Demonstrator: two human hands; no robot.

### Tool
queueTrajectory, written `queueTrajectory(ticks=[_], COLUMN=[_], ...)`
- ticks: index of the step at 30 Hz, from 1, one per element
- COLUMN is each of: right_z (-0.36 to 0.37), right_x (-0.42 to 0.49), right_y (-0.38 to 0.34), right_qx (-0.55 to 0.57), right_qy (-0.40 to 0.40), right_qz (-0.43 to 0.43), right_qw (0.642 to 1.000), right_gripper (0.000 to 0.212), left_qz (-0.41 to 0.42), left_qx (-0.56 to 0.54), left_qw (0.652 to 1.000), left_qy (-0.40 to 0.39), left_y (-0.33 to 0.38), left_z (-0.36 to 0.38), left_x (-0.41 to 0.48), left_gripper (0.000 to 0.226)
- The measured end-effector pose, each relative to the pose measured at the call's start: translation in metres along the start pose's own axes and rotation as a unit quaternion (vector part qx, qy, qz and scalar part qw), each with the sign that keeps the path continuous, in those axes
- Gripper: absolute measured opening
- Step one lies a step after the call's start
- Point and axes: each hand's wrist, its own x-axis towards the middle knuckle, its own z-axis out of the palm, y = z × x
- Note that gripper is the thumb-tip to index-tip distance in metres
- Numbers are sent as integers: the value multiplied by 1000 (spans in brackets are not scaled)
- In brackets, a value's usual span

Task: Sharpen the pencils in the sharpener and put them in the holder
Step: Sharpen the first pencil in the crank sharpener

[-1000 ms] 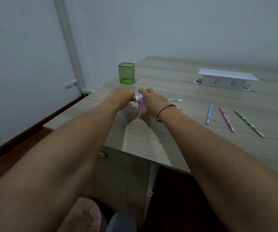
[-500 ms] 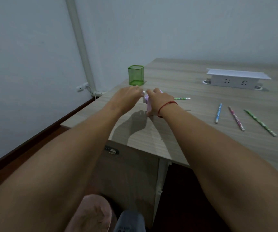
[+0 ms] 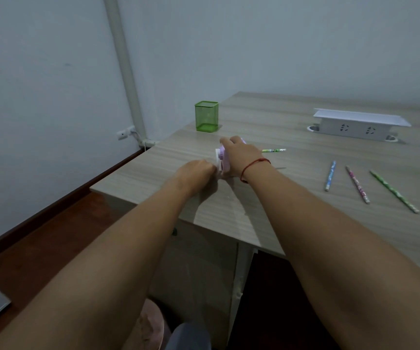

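A pink and white pencil sharpener stands on the wooden desk near its left end. My right hand lies over the sharpener's top and holds it down. My left hand is closed at the sharpener's left side, on its crank handle. A green patterned pencil sticks out to the right from behind my right hand. The green mesh holder stands further back, apart from both hands. Three loose pencils lie to the right: blue, pink and green.
A white power socket box sits at the back right of the desk. The desk's left edge and front edge are close to the sharpener. A white pipe runs down the wall corner on the left. A wooden floor lies below.
My left hand has dropped from the sharpener's upper left to its lower left, around the crank. My right hand stays on the sharpener. The view has shifted slightly.
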Motion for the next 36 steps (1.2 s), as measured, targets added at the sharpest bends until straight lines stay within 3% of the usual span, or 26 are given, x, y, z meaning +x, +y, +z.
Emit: queueTrajectory(ticks=[12,16,22,27,31,34,36], right_z=[-2,-2,-12,-13,-9,-8,-8], right_x=[4,4,5,7,10,13,13], right_y=[4,3,-2,-8,-9,-10,-10], right_qx=[-3,12,18,18,14,9,26], right_qy=[-6,-16,-27,-32,-24,-32,-28], right_qz=[-13,7,46,67,70,73,66], right_qw=[1000,1000,998,997,997,997,997], right_gripper=[91,91,81,68,62,74,71], left_qz=[-12,1,64,64,115,113,92], left_qx=[59,119,135,44,26,2,-16], left_qw=[997,992,988,992,978,981,988], left_qy=[-55,-44,36,104,171,157,126], left_y=[-18,-24,-33,-33,-32,-24,-18], left_z=[-2,-17,-56,-40,-31,-13,-2], left_x=[36,51,62,39,22,-1,-10], left_gripper=[23,23,25,24,18,15,15])
